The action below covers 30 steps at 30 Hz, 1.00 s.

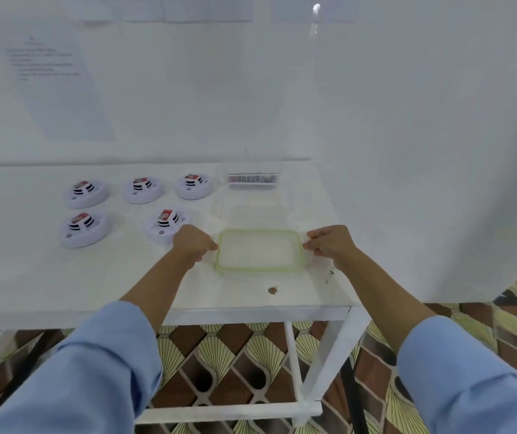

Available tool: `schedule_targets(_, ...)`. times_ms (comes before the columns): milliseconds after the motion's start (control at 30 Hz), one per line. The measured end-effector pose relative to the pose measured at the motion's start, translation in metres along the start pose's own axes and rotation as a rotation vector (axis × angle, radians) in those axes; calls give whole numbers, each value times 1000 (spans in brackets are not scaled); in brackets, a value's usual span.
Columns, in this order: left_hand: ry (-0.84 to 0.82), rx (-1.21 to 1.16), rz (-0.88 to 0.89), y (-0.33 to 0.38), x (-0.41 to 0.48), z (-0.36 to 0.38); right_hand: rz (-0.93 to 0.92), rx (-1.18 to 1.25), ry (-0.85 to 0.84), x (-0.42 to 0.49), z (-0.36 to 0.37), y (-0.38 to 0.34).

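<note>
Reaching from blue sleeves (94, 364) over white table (31, 277); gripping green-rimmed lid (260, 250) toward the table's front right, left hand (193, 242) curled on its left end, right hand (329, 244) pinching its right end. Risking knocking nearest smoke detector (166, 225) with left knuckles, or misaligning on clear container (251, 211) behind. Failing to show fingertips under lid; struggling to resolve container walls and contents.

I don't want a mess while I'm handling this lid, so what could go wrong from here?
1. The left hand is right next to the nearest smoke detector; a sideways move could knock it.
2. The lid is held only at its short ends, and the right hand seems to pinch just the edge, so it might slip.
3. Brown crumbs lie on the table in front of the lid and could dirty it.
</note>
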<state>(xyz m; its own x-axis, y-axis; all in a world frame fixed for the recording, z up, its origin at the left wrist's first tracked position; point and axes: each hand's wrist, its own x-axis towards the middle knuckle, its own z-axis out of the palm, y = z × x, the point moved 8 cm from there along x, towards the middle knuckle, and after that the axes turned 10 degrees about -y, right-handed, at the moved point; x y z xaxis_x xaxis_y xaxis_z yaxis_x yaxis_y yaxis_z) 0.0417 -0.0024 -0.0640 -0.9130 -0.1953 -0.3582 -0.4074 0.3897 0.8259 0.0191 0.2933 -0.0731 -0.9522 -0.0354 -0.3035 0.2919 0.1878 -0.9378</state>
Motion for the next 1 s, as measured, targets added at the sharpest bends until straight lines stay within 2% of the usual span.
schedule_targets(200,-67,-37,-40,-4,6,-5,13,-74,-33,7,8,-5)
schedule_targets(367,-105,-139,-66,-5,7,-4,64,9,-123,8,16,-3)
schedule_targets(1000,-142,-181,-61,4,34,1,79,51,-50,20,12,-14)
